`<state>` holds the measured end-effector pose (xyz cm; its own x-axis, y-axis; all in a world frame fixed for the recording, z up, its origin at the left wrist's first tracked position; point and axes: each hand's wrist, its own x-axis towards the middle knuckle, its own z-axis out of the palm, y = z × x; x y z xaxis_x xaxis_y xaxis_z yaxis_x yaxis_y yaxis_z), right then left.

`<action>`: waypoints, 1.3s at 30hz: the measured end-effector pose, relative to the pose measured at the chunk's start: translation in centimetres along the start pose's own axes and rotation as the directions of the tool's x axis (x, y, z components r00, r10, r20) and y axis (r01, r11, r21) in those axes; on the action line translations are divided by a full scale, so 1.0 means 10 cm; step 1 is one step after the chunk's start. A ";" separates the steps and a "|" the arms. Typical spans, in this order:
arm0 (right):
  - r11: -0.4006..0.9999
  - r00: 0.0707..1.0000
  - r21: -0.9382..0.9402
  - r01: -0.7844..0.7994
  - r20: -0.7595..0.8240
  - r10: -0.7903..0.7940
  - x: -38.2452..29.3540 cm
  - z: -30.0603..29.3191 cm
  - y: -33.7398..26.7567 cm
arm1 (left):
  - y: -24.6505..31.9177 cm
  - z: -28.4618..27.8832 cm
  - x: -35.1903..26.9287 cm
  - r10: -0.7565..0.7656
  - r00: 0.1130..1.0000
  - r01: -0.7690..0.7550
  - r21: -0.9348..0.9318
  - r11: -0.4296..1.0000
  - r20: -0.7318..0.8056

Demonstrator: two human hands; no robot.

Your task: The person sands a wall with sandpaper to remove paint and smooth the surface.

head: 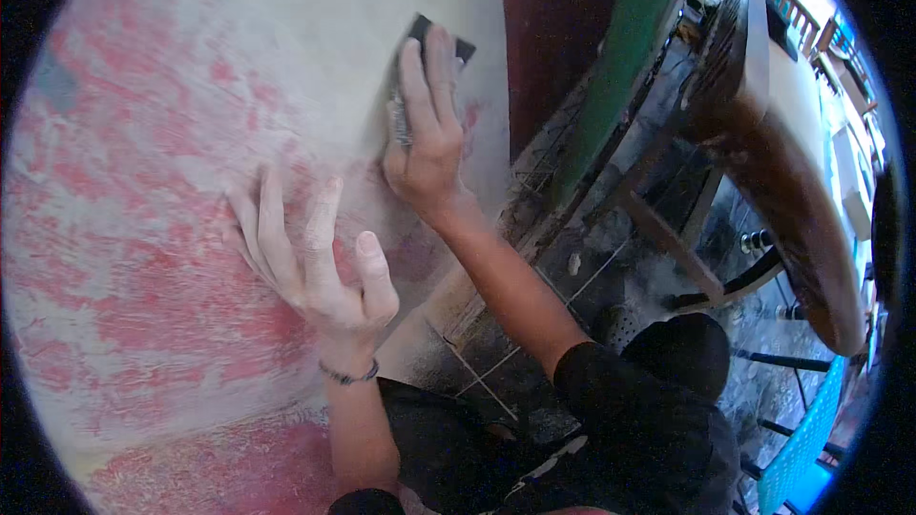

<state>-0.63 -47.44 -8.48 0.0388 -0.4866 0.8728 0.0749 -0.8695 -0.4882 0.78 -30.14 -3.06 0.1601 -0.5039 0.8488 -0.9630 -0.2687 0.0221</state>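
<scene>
A painted wall (164, 286) fills the left of the view, its red paint showing in worn patches through white. My right hand (429, 136) presses a dark sanding pad (465, 50), apparently sandpaper, flat on a paler, smoother area of the wall. Fingers and palm hide most of the pad; one edge bears writing. Pale dust coats my left hand (322, 250), which holds nothing. Its fingers are spread, with the fingertips at or close to the red-streaked surface; contact cannot be made out. A dark bracelet circles that wrist.
Right of the wall edge are a dark red panel (551, 36) and a green surface (608, 86). Dusty dark floor tiles (494, 365) lie below. A wooden table (801, 229) and a turquoise chair (801, 429) stand on the right.
</scene>
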 end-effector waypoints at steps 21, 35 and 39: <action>0.941 0.941 0.058 -0.332 -0.050 0.335 -1.14 0.04 0.84 | 0.40 -1.35 -0.21 -0.120 0.876 0.108 0.052 0.993 0.467; 0.934 0.943 0.135 -0.332 0.014 0.333 -0.23 -0.26 0.62 | 0.29 -0.86 -0.26 -0.054 0.891 0.174 -0.230 0.957 0.450; 0.941 0.940 -0.045 -0.334 0.049 0.336 -1.14 -0.27 1.10 | 0.38 -0.83 -0.21 -0.048 0.862 0.165 -0.189 0.968 0.504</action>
<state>-2.98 -51.69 -23.80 0.1104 -0.7461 0.6567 0.0122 -0.6596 -0.7515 -5.01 -23.26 -0.38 0.2940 -0.8354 0.4645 -0.9468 -0.1879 0.2614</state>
